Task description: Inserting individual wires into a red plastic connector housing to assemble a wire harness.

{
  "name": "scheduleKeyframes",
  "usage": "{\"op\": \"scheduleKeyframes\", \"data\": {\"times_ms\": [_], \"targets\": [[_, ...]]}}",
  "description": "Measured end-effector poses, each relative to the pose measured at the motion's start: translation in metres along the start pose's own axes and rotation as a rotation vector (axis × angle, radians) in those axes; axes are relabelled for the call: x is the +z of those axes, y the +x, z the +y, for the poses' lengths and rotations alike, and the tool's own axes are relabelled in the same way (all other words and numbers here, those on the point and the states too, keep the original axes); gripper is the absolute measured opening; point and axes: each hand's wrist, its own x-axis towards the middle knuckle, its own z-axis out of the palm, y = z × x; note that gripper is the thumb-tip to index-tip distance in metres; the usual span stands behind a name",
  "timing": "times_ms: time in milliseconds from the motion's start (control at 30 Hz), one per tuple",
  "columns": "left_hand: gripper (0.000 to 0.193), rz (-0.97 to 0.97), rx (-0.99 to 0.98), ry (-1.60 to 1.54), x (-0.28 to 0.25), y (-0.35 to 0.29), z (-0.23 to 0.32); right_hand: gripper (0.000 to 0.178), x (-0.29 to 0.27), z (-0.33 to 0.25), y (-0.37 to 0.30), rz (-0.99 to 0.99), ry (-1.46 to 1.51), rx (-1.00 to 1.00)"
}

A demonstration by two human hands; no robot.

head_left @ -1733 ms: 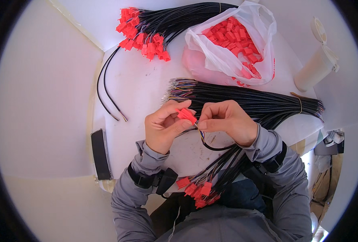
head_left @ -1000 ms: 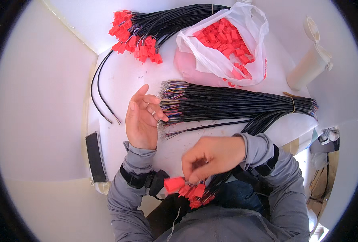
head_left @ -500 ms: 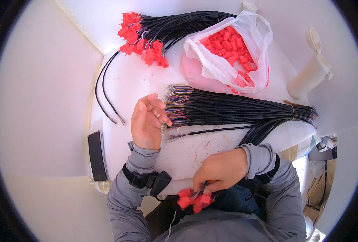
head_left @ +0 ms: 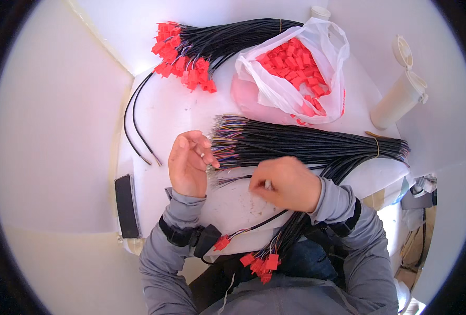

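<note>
My left hand (head_left: 187, 165) is beside the stripped, coloured wire ends (head_left: 226, 137) of a thick bundle of black cables (head_left: 296, 140). Its palm faces up and its fingers are loosely curled and apart; a small pale spot shows near the fingertips. My right hand (head_left: 288, 184), blurred, hovers over the near side of the bundle with its fingers bent inward; whether they hold anything is hidden. Below it, several black cables with red connectors (head_left: 261, 265) hang over the table edge towards my lap. One separate cable (head_left: 267, 223) ends in a red connector (head_left: 222, 242) near my left wrist.
An open white plastic bag (head_left: 251, 92) of red connectors stands behind the bundle. Farther back lies another black cable bundle (head_left: 233, 37) with red connectors. Two loose cables (head_left: 133, 110) and a phone-like black slab (head_left: 127, 206) are at left, an open-lidded pale bottle (head_left: 398, 100) at right.
My right hand has let go of the cables with red connectors and moved up towards the bundle. Those cables now hang by the table edge. My left hand has hardly moved.
</note>
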Motion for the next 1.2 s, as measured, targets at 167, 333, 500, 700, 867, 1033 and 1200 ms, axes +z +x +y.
{"op": "scheduleKeyframes", "data": {"times_ms": [167,333,500,700,867,1033,1200], "targets": [[0.03,0.047,-0.023,-0.001,0.0,-0.001,0.001,0.004,-0.001,0.013,0.001,0.228,-0.349,0.11],[0.029,0.041,-0.021,-0.002,0.0,0.0,0.0,0.006,0.003,0.011,0.001,0.095,-0.439,0.129],[0.028,0.041,-0.012,0.012,-0.001,0.0,0.001,0.007,-0.004,0.005,0.002,0.111,-0.378,0.121],[0.025,0.237,0.173,0.019,-0.007,0.003,0.002,0.008,-0.022,0.002,0.005,0.372,-0.227,0.085],[0.02,0.126,0.074,0.026,-0.002,0.005,-0.005,0.007,-0.022,0.011,0.005,0.468,-0.126,0.099],[0.023,-0.105,-0.058,0.146,0.002,-0.002,-0.008,0.007,-0.021,0.01,0.005,0.344,-0.09,0.121],[0.021,-0.173,-0.075,0.347,0.006,-0.007,-0.005,0.01,-0.015,0.019,0.002,0.122,-0.111,0.041]]}}
